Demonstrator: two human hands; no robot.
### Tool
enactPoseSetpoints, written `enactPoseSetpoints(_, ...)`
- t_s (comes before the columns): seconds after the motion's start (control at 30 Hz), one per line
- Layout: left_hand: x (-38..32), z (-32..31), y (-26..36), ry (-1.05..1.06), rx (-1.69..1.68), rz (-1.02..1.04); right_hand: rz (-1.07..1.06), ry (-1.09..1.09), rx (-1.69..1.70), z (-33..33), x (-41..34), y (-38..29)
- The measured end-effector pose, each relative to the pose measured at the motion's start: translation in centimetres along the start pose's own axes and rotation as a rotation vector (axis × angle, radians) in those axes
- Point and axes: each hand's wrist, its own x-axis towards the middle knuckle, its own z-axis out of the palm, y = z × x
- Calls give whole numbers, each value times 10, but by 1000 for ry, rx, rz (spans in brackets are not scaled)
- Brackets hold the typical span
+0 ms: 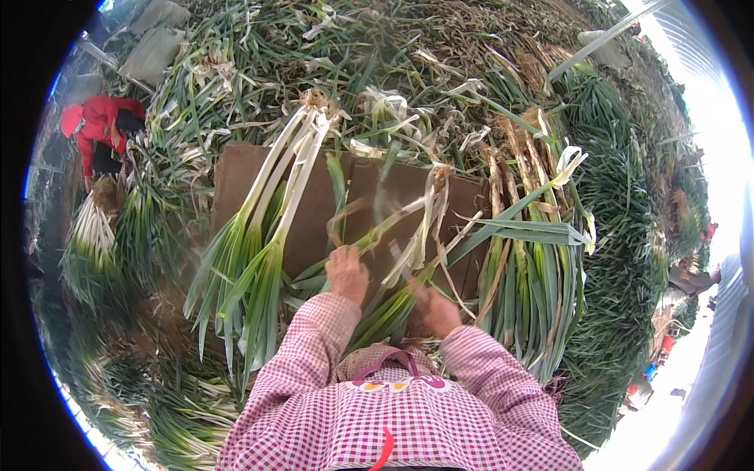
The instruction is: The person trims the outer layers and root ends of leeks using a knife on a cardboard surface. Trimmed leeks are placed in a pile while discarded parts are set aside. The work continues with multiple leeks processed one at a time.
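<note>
My left hand [347,274] is closed at the leaf of a large green onion [383,226] lying aslant over a brown board [318,203]. Blurred strips rise near its fingers. My right hand [439,312] has its blurred fingertips by the green leaves [394,306] of the stalks in front of me; its grip is unclear. Dry, pale outer leaves [421,235] hang from a root end between and above my hands. On the left of the board lie several clean white-stemmed green onions [294,182], roots away from me. Several unpeeled stalks with brown sheaths [521,206] lie on the right.
Heaped leaf scraps [265,70] cover the ground beyond the board. A long bank of green onions [607,282] runs along the right. At far left a person in red [103,129] bends over a bundle of green onions [94,235]. More stalks [188,418] lie at lower left.
</note>
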Motion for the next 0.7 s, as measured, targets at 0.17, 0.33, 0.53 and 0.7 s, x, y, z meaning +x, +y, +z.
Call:
enactPoseSetpoints(0.17,-23,-25,-46,-53,103,-167,5,381,326,4,33,0)
enactPoseSetpoints(0.33,-29,-40,-58,-280,230,-170,237,366,314,-7,89,10)
enactPoseSetpoints(0.53,-36,-41,-58,-399,230,-120,210,330,336,11,72,7)
enactPoseSetpoints(0.7,-36,-20,-61,-217,-196,-315,140,92,214,36,-13,-5)
